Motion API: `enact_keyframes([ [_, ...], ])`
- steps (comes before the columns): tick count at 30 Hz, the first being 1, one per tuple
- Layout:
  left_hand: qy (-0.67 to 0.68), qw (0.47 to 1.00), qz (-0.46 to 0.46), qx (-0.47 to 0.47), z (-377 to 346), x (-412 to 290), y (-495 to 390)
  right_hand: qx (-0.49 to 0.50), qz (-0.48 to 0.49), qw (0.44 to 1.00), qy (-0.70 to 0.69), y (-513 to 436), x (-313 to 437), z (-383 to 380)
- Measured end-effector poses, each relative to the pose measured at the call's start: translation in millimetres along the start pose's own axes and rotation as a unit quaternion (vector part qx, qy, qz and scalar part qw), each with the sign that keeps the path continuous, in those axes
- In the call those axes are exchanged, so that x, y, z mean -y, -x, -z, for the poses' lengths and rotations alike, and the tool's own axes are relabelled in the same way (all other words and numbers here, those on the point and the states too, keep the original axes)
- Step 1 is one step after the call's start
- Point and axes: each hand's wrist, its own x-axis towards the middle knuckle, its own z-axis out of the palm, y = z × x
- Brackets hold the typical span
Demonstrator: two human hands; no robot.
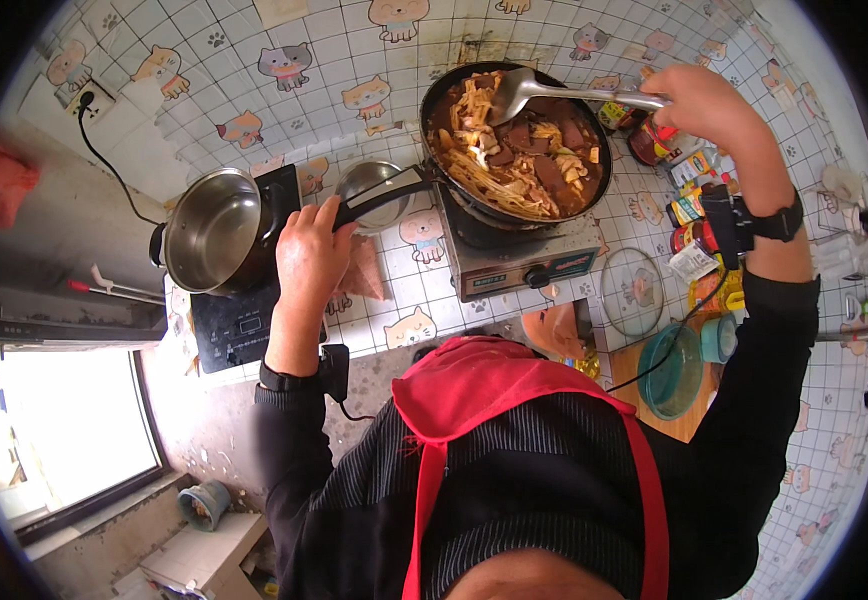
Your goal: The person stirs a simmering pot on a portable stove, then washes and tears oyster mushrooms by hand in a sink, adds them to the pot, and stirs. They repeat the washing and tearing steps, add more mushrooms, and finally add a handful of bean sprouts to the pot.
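Observation:
A black frying pan sits on a gas stove, filled with a red-brown stew of enoki-like mushrooms and dark brown slabs. My left hand is wrapped around the pan's long black handle. In my right hand is the end of a metal spatula; its blade rests in the stew at the pan's far side, partly covered by food. Behind the handle stands a steel bowl, partly hidden by it. A pinkish cloth lies beside my left hand.
On the left, a steel pot stands on a black induction cooker. Several sauce bottles and jars crowd the right side. A glass lid lies right of the stove, with a teal basin nearer me. A cable runs from the wall socket.

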Motion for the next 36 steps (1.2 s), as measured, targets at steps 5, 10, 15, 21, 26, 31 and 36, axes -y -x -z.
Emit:
enact_keyframes([
  [5,0.003,1.000,0.002,-0.001,0,-1,1,0.013,0.016,1.000,-0.021,-16,12,-10],
  [10,0.005,1.000,0.024,0.018,1,0,2,0.001,-0.027,0.996,-0.088,-8,1,-9],
  [15,0.001,1.000,0.022,0.012,1,0,2,0.001,-0.051,0.994,-0.102,3,-15,-19],
  [21,-0.003,1.000,0.013,-0.001,-2,-2,0,0.027,-0.052,0.991,-0.117,9,-11,-48],
  [26,-0.012,1.000,0.015,0.007,-3,-2,0,-0.039,-0.001,0.996,-0.083,0,10,-68],
  [31,-0.012,1.000,0.014,0.013,-4,0,0,-0.037,-0.030,0.992,-0.118,8,-5,-69],
  [36,-0.014,1.000,0.007,0.007,-4,1,1,-0.038,-0.104,0.960,-0.257,17,-36,-78],
])
